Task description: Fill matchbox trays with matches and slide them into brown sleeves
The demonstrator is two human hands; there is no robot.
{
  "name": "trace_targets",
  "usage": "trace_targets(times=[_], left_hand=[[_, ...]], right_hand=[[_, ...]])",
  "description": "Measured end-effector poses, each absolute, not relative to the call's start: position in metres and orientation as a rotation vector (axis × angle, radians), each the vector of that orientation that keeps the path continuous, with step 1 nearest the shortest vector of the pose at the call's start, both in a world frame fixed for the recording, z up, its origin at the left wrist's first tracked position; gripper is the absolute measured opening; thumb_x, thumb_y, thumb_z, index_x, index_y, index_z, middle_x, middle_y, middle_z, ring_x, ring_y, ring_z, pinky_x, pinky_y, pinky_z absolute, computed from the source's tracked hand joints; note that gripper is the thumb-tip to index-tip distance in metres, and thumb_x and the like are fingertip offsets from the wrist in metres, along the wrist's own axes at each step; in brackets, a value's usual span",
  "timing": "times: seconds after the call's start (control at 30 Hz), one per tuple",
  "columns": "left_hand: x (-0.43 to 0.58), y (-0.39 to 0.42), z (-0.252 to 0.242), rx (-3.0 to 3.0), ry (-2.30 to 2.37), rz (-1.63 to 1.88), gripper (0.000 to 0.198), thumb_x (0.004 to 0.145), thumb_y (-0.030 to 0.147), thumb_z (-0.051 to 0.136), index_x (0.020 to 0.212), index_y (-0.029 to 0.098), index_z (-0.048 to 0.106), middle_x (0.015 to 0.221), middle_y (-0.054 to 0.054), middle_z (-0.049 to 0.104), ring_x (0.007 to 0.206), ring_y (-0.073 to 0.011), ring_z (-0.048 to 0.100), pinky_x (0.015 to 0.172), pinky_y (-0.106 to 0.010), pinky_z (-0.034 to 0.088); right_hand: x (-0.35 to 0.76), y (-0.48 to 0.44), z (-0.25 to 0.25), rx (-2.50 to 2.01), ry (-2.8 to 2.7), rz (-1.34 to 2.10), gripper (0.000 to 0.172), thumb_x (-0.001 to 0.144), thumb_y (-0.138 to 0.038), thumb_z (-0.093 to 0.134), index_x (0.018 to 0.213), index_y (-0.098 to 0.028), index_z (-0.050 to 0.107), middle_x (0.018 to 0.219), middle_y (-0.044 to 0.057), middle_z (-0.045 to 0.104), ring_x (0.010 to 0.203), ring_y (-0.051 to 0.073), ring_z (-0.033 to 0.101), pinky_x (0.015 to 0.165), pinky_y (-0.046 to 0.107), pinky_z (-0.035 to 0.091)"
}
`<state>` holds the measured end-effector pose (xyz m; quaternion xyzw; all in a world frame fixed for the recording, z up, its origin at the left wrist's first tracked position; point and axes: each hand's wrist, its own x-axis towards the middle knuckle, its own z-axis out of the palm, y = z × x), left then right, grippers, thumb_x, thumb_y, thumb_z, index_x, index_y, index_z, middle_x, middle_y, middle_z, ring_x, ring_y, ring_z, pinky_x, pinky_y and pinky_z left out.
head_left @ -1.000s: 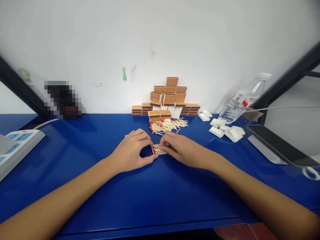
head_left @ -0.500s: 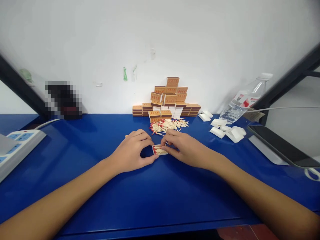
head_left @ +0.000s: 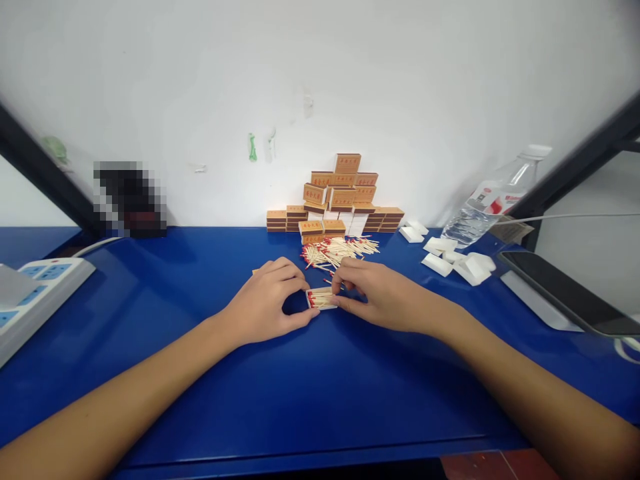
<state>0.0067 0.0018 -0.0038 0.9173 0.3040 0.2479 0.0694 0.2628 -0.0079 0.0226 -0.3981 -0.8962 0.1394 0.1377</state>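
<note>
A small white matchbox tray (head_left: 327,309) lies on the blue table, with red-tipped matches (head_left: 318,299) in it, heads to the left. My left hand (head_left: 273,299) grips the tray's left end between thumb and fingers. At the tray's right end is my right hand (head_left: 373,293), its fingers curled and pinched together; whatever they hold is hidden. A heap of loose matches (head_left: 337,253) lies just beyond both hands. Behind my left hand, the edge of something orange-brown (head_left: 256,271) peeks out, mostly covered.
Stacked matchboxes (head_left: 345,197) stand against the wall. Several empty white trays (head_left: 470,268) lie to the right, near a leaning plastic bottle (head_left: 493,197) and a phone (head_left: 565,290). At left are a power strip (head_left: 60,287) and a blurred dark object (head_left: 131,200).
My right hand has slid slightly right, from over the matches to the tray's right end, uncovering more of them. My left hand keeps its hold. The view has shifted slightly.
</note>
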Motion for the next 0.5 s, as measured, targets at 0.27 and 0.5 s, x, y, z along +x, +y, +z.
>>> trace_targets(times=[0.27,0.5], left_hand=[[0.0069,0.0013,-0.0036,2.773,0.915,0.750,0.025,0.092,0.044,0.072,0.100,0.020,0.074,0.102,-0.006,0.071,0.102,-0.0251,0.062,0.090,-0.043,0.050],[0.0069,0.0008,-0.0043,2.776,0.913,0.736,0.026,0.093,0.044,0.071,0.100,0.019,0.074,0.102,-0.006,0.071,0.102,-0.0244,0.061,0.090,-0.043,0.050]], right_hand=[[0.2606,-0.0073,0.0173,-1.159,-2.603,0.466,0.014,0.105,-0.025,0.054,0.093,-0.020,0.059,0.104,0.007,0.065,0.083,0.018,0.059,0.073,0.031,0.043],[0.2550,-0.0087,0.0126,-1.149,-2.537,0.413,0.011,0.106,-0.024,0.053,0.099,-0.019,0.061,0.103,0.006,0.063,0.081,0.017,0.059,0.073,0.030,0.043]])
